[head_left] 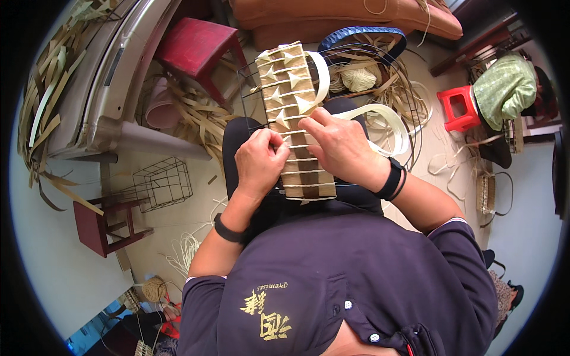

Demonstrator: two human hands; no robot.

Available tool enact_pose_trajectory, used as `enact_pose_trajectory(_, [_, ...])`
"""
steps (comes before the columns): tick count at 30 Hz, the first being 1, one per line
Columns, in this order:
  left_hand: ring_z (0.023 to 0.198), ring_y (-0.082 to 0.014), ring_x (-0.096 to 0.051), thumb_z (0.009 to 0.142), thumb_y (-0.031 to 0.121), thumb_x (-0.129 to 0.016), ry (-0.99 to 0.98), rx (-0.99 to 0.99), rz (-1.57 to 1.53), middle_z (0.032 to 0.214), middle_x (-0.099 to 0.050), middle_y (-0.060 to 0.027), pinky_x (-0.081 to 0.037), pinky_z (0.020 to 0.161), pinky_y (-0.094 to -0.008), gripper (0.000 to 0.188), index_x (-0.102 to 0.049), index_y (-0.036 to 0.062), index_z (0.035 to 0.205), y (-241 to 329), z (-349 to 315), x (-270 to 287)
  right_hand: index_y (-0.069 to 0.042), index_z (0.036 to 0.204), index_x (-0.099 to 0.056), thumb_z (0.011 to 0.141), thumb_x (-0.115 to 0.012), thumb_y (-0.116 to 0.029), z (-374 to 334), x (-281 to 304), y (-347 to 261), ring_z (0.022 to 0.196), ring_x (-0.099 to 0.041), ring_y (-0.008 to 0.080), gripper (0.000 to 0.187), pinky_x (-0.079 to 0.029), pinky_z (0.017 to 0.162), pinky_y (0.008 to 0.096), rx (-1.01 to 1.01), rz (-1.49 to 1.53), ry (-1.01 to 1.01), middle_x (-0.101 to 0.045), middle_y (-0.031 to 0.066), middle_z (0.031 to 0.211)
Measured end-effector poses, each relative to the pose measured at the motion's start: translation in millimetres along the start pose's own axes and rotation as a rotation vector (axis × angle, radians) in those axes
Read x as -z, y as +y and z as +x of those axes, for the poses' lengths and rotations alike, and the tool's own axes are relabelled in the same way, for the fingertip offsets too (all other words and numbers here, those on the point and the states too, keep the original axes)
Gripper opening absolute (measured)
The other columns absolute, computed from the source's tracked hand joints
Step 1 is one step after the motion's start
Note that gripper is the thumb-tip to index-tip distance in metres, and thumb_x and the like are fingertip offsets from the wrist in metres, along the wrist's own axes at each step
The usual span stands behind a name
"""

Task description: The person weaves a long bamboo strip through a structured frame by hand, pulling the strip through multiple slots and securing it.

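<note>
A long, narrow woven basket panel (300,169) in tan lies over my lap, with cream cords across it and a brown band down its lower part. Cream triangular folds (287,57) run along its upper half. My left hand (260,163) is closed in a pinch at its left edge; what the fingertips hold is hidden. Over the right edge my right hand (347,145) bends its fingers around a flat cream strip (392,118), which loops out to the right. Another cream loop (323,77) rises beside the panel's top. Black wire frame shows around the panel.
A red stool (196,50) and tan strips (199,110) lie ahead left, near a pink bin (162,107). A wire basket frame (163,184) stands left. Cord balls (359,77) and a blue band (362,32) are ahead right. A person in green (504,89) is beside a red plastic stool (457,113).
</note>
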State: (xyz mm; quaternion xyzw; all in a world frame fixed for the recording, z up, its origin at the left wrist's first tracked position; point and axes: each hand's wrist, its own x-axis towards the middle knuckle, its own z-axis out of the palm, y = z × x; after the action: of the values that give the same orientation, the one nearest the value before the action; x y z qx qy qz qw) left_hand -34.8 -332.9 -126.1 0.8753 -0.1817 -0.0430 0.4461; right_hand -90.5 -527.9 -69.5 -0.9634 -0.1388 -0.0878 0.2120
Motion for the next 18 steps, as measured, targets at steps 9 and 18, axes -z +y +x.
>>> enact_pose_trajectory(9, [0.057, -0.0061, -0.053, 0.091, -0.001, -0.056, 0.109, 0.264, -0.571, 0.073, -0.062, -0.0032, -0.042, 0.051, -0.0222, 0.008, -0.053, 0.0057, 0.087, -91, -3, 74, -0.008, 0.124, -0.062, 0.078, -0.058, 0.005, -42, 67, 39, 0.084, -0.068, 0.0316, 0.048, -0.048, 0.078, 0.0435, -0.098, -0.359, -0.202, -0.069, 0.0112, 0.091])
enact_pose_trajectory(18, [0.048, -0.0043, -0.042, 0.088, 0.002, -0.059, 0.555, 0.585, -0.436, 0.067, -0.055, 0.0009, -0.029, 0.043, -0.0208, 0.006, -0.059, 0.0070, 0.091, -242, -52, 166, -0.009, 0.102, -0.062, 0.083, -0.062, -0.001, -42, 51, 38, 0.093, -0.065, 0.0218, 0.020, -0.037, 0.116, 0.0500, 0.212, -0.288, -0.119, -0.062, 0.0024, 0.085])
